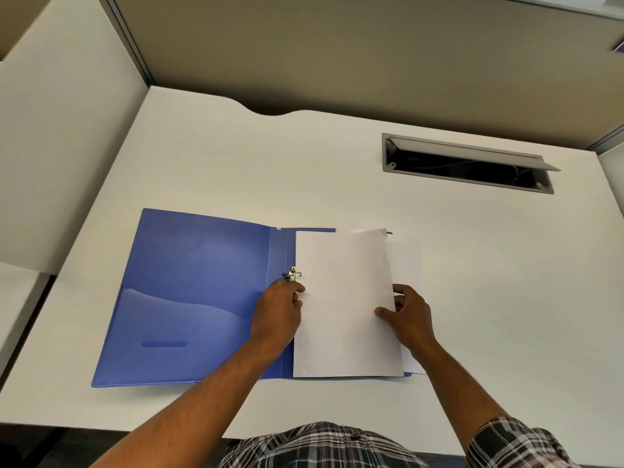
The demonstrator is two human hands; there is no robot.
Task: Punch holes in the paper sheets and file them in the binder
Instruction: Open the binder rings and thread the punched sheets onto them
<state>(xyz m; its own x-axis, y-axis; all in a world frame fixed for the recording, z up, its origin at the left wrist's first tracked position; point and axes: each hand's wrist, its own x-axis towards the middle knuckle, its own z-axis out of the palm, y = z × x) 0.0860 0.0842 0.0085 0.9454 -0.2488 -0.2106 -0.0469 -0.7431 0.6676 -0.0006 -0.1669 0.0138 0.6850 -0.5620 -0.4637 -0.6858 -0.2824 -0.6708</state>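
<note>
1. The paper sheets (344, 305) lie on the right half of the open blue binder (196, 292), just right of its spine. Their right edge is lifted a little, and a further white sheet shows beneath at 3 o'clock.
2. The metal ring clip (293, 274) stands at the sheets' left edge, at 9 o'clock from the paper's middle. Whether the holes sit on its prongs cannot be told; no holes are visible.
3. The left hand (278, 312) has its fingers curled at the sheets' left margin, just below the clip, apparently pinching or pressing the edge there.
4. The right hand (408, 315) grips the right edge of the sheets, thumb on top and fingers under.
5. Likely step: seating the punched sheets on the clip. To do it well, keep the stack squared with the right hand, slide it toward 9 o'clock until the holes meet the prongs, and guide the margin down with the left fingers rather than forcing it, since thin paper tears at the holes.
6. The binder lies at the centre of the white surface (236, 170); an open cable hatch (469, 163) sits at 1 o'clock, well apart.
</note>
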